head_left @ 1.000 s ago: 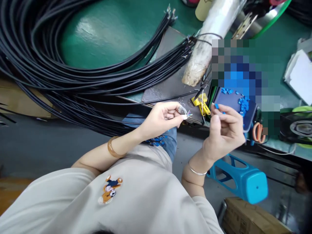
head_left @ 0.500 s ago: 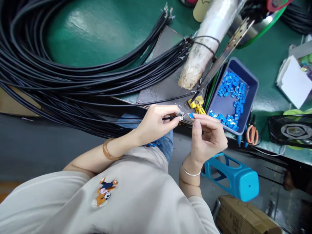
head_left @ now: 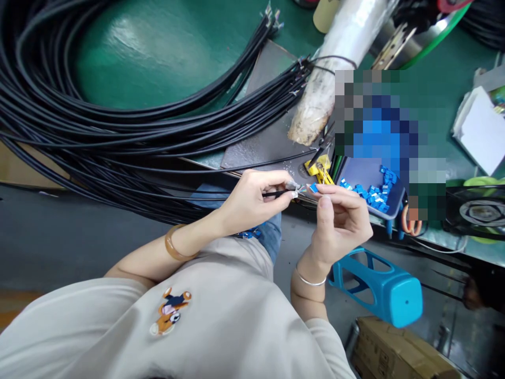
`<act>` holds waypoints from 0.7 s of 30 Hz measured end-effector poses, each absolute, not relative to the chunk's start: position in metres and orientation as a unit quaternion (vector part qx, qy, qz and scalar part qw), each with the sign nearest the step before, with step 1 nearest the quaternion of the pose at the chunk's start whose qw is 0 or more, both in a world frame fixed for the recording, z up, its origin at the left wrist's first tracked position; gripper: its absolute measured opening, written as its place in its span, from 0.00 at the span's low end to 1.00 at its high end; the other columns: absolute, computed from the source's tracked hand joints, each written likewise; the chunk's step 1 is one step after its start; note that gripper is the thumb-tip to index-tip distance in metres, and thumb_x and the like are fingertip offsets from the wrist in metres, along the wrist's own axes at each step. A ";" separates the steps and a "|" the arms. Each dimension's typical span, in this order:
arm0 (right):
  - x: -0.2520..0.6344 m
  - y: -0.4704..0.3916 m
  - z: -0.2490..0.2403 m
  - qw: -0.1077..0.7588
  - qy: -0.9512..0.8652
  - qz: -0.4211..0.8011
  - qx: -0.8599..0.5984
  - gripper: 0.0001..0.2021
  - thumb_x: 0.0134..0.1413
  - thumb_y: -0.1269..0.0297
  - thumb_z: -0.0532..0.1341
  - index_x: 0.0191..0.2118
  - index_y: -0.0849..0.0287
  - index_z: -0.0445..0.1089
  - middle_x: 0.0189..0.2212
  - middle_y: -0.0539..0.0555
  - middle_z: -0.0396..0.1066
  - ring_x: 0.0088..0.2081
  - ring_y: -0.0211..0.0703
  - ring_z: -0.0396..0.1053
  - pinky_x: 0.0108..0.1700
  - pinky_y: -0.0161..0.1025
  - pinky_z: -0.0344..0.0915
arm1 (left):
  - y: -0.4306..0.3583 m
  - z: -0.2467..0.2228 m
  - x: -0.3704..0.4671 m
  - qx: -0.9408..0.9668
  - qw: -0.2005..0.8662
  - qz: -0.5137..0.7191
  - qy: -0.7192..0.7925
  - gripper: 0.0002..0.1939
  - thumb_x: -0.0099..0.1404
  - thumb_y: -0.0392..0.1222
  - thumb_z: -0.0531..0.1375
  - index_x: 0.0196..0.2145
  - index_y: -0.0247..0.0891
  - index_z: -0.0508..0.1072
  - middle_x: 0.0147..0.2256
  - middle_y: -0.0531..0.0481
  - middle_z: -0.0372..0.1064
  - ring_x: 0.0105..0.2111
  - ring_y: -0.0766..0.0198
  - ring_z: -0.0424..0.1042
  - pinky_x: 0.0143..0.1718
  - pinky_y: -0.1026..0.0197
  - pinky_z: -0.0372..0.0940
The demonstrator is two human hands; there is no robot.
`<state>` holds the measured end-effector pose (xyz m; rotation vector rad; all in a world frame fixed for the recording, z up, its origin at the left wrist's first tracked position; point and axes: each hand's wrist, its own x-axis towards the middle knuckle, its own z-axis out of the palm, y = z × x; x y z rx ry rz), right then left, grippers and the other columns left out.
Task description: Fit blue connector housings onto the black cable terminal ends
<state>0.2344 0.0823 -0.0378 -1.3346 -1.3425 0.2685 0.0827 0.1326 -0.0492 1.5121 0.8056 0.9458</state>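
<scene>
My left hand (head_left: 256, 202) pinches a black cable (head_left: 272, 193) close to its stripped end, where thin wires (head_left: 301, 189) stick out to the right. My right hand (head_left: 341, 218) is closed, with a small blue connector (head_left: 313, 188) at the tips of its thumb and index finger. The connector faces the wire ends; whether any wire touches it is too small to tell. Just beyond the fingers lies a yellow hand tool (head_left: 319, 167). More blue connectors (head_left: 373, 196) lie in a dark blue bin (head_left: 351, 171) right of my right hand.
Many black cables (head_left: 158, 118) curve across the green table (head_left: 158, 47) at left. A plastic-wrapped roll (head_left: 327, 89) rises at the back. Orange-handled scissors (head_left: 410, 223) are at the table edge. A blue stool (head_left: 404, 302) and a cardboard box (head_left: 394, 350) are below right. Pixelation covers part of the bin.
My right hand has shifted slightly right with the blue connector, widening the distance from my left fingers. My left hand has hardly moved and still grips the cable.
</scene>
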 end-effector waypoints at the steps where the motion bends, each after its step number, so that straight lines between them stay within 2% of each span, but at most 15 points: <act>1: 0.235 0.082 -0.038 0.574 -0.577 0.116 -0.569 0.02 0.58 0.70 0.63 0.35 0.56 0.71 0.34 0.51 0.76 0.36 0.41 0.77 0.36 0.40 0.76 | 0.132 -0.050 0.082 0.642 0.559 0.398 0.342 0.05 0.63 0.35 0.60 0.31 0.33 0.74 0.27 0.51 0.68 0.27 0.70 0.64 0.29 0.67 0.60; 4: 0.237 0.082 -0.037 0.563 -0.598 0.097 -0.562 0.02 0.58 0.70 0.64 0.35 0.56 0.71 0.33 0.50 0.77 0.35 0.41 0.77 0.35 0.41 0.76 | 0.132 -0.051 0.082 0.649 0.556 0.389 0.344 0.05 0.64 0.35 0.59 0.32 0.33 0.75 0.26 0.52 0.67 0.27 0.70 0.63 0.29 0.67 0.59; 9: 0.239 0.080 -0.039 0.512 -0.670 -0.008 -0.538 0.07 0.55 0.74 0.65 0.38 0.55 0.73 0.33 0.49 0.78 0.35 0.41 0.79 0.37 0.40 0.77 | 0.134 -0.048 0.083 0.649 0.560 0.372 0.355 0.05 0.62 0.35 0.60 0.30 0.33 0.73 0.25 0.53 0.65 0.25 0.71 0.61 0.27 0.67 0.57; 15: 0.239 0.079 -0.043 0.525 -0.671 -0.009 -0.524 0.09 0.53 0.76 0.66 0.37 0.55 0.74 0.32 0.49 0.79 0.34 0.41 0.79 0.36 0.39 0.76 | 0.138 -0.044 0.082 0.577 0.653 0.354 0.340 0.13 0.65 0.41 0.59 0.25 0.33 0.69 0.22 0.55 0.55 0.22 0.73 0.52 0.21 0.67 0.50; 18: 0.238 0.080 -0.042 0.539 -0.635 -0.010 -0.554 0.07 0.53 0.75 0.67 0.36 0.55 0.74 0.34 0.49 0.78 0.35 0.41 0.78 0.37 0.41 0.76 | 0.140 -0.041 0.081 0.540 0.691 0.344 0.336 0.13 0.63 0.42 0.62 0.25 0.33 0.68 0.21 0.56 0.56 0.20 0.74 0.53 0.20 0.67 0.48; 21: 0.236 0.080 -0.040 0.546 -0.607 -0.013 -0.578 0.08 0.52 0.75 0.68 0.36 0.55 0.75 0.35 0.50 0.78 0.37 0.41 0.77 0.39 0.42 0.75 | 0.142 -0.038 0.081 0.508 0.719 0.337 0.333 0.10 0.61 0.39 0.63 0.24 0.33 0.69 0.20 0.56 0.60 0.19 0.75 0.54 0.20 0.68 0.49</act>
